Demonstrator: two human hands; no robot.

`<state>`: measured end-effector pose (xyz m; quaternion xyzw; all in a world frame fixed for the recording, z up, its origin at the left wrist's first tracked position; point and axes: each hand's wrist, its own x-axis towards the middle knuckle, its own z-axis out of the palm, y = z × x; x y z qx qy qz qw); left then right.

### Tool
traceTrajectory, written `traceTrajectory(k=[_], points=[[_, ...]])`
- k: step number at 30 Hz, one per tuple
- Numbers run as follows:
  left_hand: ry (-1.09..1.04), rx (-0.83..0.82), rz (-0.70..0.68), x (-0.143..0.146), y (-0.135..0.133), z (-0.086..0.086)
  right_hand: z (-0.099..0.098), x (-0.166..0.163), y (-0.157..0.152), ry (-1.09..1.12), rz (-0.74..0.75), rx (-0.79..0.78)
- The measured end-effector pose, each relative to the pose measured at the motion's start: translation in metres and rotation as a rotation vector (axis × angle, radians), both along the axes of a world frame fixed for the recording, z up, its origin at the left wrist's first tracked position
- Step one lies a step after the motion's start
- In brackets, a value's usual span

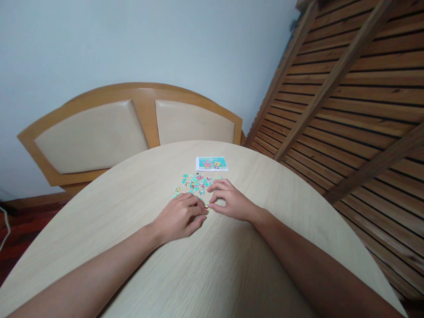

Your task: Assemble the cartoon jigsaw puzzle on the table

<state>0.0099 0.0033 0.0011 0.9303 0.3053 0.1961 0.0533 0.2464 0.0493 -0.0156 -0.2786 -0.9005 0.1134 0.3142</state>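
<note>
Between my two hands is a small yellowish jigsaw puzzle piece, close to the tabletop. My left hand rests low on the table with its fingers bent, fingertips at the piece's left side. From the right, my right hand pinches at the same piece with thumb and index finger, the other fingers curled above. Just beyond my hands lies a loose pile of puzzle pieces, mostly turquoise with some pink and yellow. Part of the pile is hidden behind my fingers.
A picture sheet with a pink and a yellow cartoon figure lies behind the pile. The round pale wooden table fills the foreground. A padded headboard stands against the wall, and wooden slats rise at the right.
</note>
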Motion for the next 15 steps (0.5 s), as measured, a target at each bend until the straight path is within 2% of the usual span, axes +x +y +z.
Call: traceTrajectory(k=[9,13,15], points=[[-0.021,0.027,-0.083,0.0,-0.0006,-0.0021,-0.0016,0.0018,0.0013,0.018,0.037,-0.01],[-0.107,0.004,0.009,-0.0018,0.0028,-0.0024,-0.0008,0.0012,0.0012,0.031,0.06,-0.025],[-0.162,-0.003,0.088,-0.0042,0.0063,-0.0037,-0.0004,0.0008,0.0027,0.081,0.019,-0.026]])
